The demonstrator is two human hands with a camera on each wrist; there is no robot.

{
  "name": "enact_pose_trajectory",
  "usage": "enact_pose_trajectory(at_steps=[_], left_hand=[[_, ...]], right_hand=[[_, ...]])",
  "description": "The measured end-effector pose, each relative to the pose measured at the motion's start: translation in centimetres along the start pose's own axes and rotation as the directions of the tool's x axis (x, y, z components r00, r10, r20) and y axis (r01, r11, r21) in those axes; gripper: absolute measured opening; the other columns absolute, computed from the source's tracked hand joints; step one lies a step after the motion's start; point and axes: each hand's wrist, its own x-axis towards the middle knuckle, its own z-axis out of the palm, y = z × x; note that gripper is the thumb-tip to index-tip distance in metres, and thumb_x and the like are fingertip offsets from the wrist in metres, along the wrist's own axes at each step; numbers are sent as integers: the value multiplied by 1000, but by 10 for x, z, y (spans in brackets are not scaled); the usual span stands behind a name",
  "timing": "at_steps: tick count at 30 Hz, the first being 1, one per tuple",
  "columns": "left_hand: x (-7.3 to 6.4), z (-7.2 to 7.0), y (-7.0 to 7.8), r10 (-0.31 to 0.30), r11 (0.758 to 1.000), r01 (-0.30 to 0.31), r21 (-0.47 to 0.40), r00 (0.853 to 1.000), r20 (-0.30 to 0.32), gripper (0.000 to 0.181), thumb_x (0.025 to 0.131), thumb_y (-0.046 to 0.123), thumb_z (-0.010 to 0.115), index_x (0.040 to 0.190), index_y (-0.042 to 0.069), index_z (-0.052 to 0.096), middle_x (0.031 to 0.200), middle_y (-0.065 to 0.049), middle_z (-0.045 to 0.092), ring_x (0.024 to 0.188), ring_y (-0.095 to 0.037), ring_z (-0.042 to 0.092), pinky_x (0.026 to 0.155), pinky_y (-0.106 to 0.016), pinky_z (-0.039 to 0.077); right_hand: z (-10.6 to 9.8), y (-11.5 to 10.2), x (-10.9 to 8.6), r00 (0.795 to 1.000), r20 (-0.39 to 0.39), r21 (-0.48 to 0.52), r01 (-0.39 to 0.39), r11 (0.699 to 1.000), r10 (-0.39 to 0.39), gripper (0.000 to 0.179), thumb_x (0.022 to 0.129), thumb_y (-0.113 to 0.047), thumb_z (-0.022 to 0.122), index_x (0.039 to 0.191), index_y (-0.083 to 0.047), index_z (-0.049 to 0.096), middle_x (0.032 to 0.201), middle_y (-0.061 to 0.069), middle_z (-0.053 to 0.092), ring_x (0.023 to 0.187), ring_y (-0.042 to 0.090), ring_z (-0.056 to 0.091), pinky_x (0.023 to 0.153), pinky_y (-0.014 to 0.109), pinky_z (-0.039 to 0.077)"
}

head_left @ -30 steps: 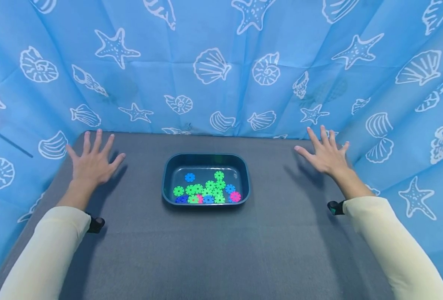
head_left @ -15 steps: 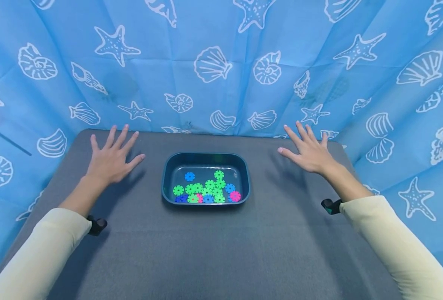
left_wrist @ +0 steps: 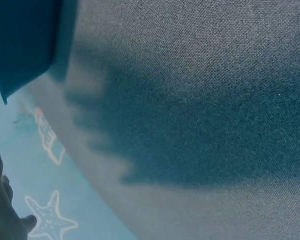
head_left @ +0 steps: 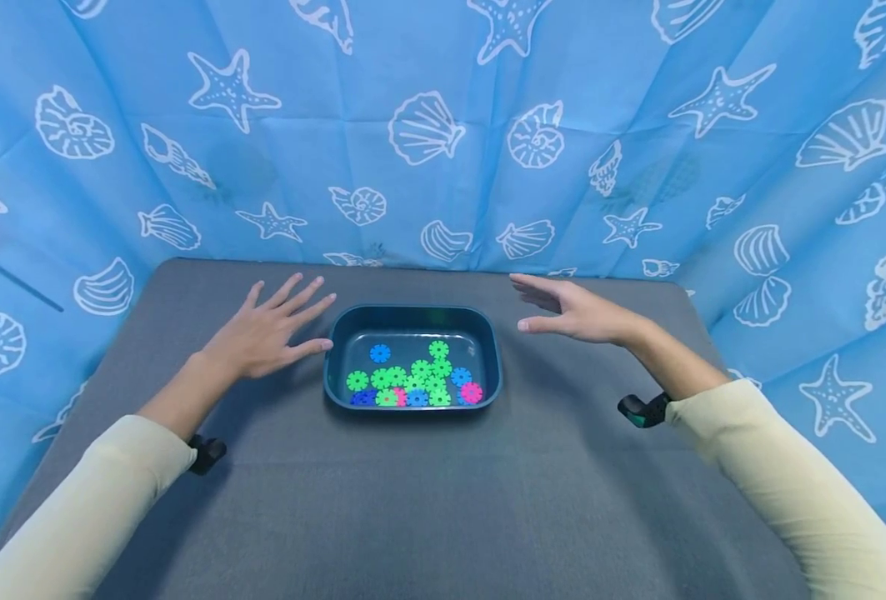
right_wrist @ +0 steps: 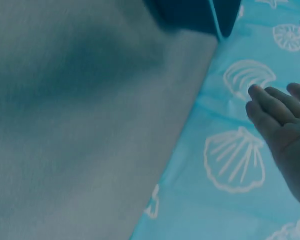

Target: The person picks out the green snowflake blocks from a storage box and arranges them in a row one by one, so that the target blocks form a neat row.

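Note:
A dark teal rectangular tub [head_left: 412, 413] stands on the grey table, with several notched plastic discs [head_left: 420, 369] lying inside, mostly green, some blue and pink. My left hand [head_left: 266, 333] hovers at the tub's left side, fingers spread, thumb tip right at the rim in the head view. On the other side my right hand [head_left: 573, 312] is held up with straight fingers, the thumb toward the tub and apart from it. Both hands hold nothing. In the left wrist view the tub's wall [left_wrist: 22, 45] shows at upper left; in the right wrist view the right hand's fingers [right_wrist: 272, 107] are extended.
The grey cloth-covered table [head_left: 443, 508] stretches out in front of the tub. Behind it and along both sides hangs a blue curtain [head_left: 443, 83] printed with white shells and starfish. A black wrist camera [head_left: 207, 455] sits at the left cuff, another camera [head_left: 643, 411] at the right cuff.
Both hands have moved inward toward the tub from either side, the left to the right and the right to the left. My right hand has turned more edge-on. The tub stays put.

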Motion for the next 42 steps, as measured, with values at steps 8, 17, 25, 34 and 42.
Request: enact_pose_trajectory(at_steps=[8, 17, 25, 34, 42], left_hand=[[-1, 2, 7, 85, 996, -82, -44, 993, 81, 83, 95, 69, 46, 159, 20, 28, 165, -9, 19, 152, -36, 12, 114, -69, 8], [-2, 1, 15, 127, 992, -126, -12, 985, 113, 76, 97, 60, 52, 157, 19, 32, 164, -7, 25, 150, -35, 20, 113, -67, 19], [-3, 1, 16, 133, 991, -133, -10, 983, 125, 76, 98, 58, 51, 158, 16, 30, 164, -6, 25, 150, -33, 22, 112, -67, 21], [0, -1, 18, 138, 990, -133, -48, 981, 136, 76, 98, 57, 52, 158, 15, 29, 163, -8, 25, 148, -35, 27, 110, -68, 25], [-2, -1, 16, 130, 991, -123, -58, 981, 146, 77, 98, 57, 51, 158, 15, 28, 164, -8, 24, 148, -34, 26, 110, -68, 24]], right_hand=[[14, -11, 18, 988, 148, 206, 5, 979, -36, 66, 95, -12, 68, 152, -1, 36, 150, 21, 46, 137, 34, 46, 104, 40, 45], [32, -15, 40, 948, 318, 222, -65, 973, -9, 64, 96, -8, 67, 151, 3, 36, 147, 25, 47, 136, 38, 46, 105, 39, 45], [53, -14, 63, 875, 477, 119, -160, 980, 85, 62, 97, -8, 64, 151, 5, 35, 143, 22, 53, 132, 28, 53, 105, 38, 45], [59, -21, 78, 808, 559, -20, -212, 977, 187, 60, 101, -19, 61, 153, -4, 36, 139, 11, 60, 127, 16, 57, 111, 41, 40], [60, -24, 91, 773, 594, 5, -283, 959, 225, 54, 104, -21, 54, 152, -4, 37, 141, 11, 58, 126, 20, 57, 108, 40, 43]])
